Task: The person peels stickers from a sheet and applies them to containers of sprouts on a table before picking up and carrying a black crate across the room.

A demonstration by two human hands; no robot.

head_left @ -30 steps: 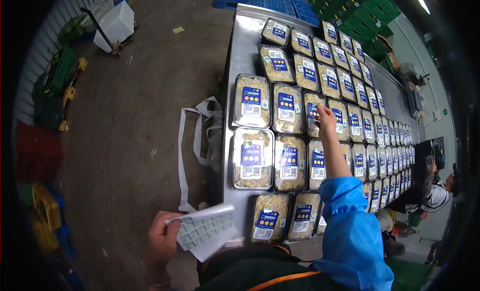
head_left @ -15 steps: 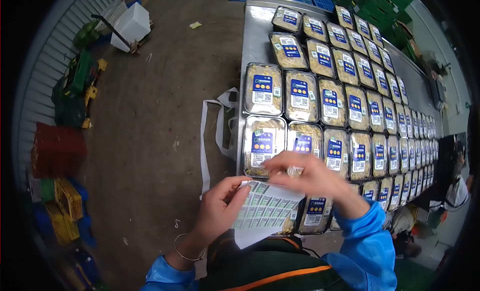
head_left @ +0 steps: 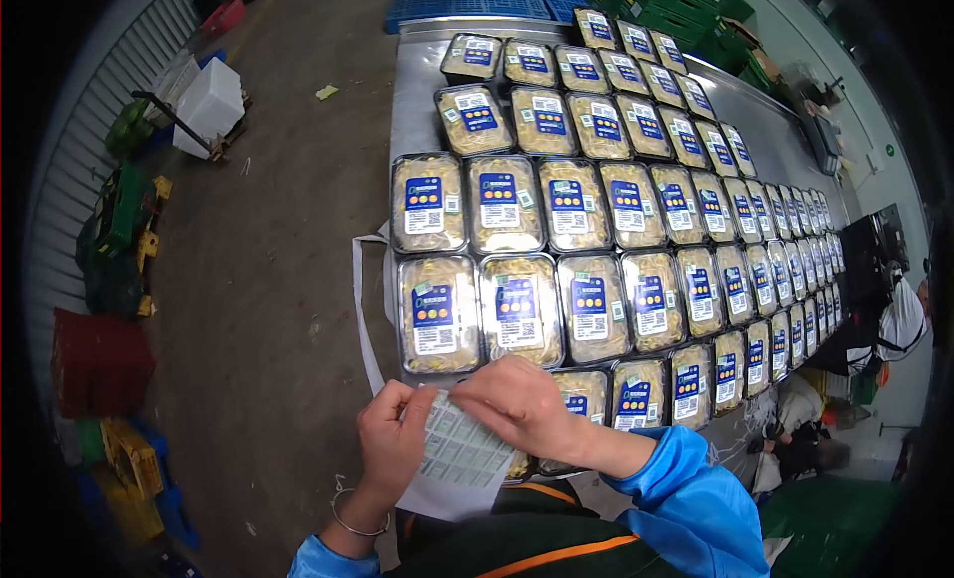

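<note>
My left hand [head_left: 393, 434] is closed on a sheet of small green-and-white stickers [head_left: 462, 457], its thumb across the top left corner. The sheet hangs tilted in front of my body, with a blank white strip at its lower edge. My right hand [head_left: 522, 409] is at the sheet's top edge, thumb and fingertips pinched together; whatever is between them is too small to make out. Just beyond my hands stands a lidded tray of pale food [head_left: 437, 315] with a blue-and-white label and a small green sticker. Beside it is a similar tray [head_left: 520, 310].
Rows of similar labelled trays cover much of the metal table [head_left: 417, 121]. A white strap [head_left: 366, 320] hangs by its left edge. Green crates [head_left: 686, 11] and a blue pallet [head_left: 477, 0] are at the back. Another person [head_left: 899, 320] is at the far right.
My right hand has come back from over the trays to the sticker sheet's top edge. The view has shifted, so the trays appear further left and more of the front rows shows.
</note>
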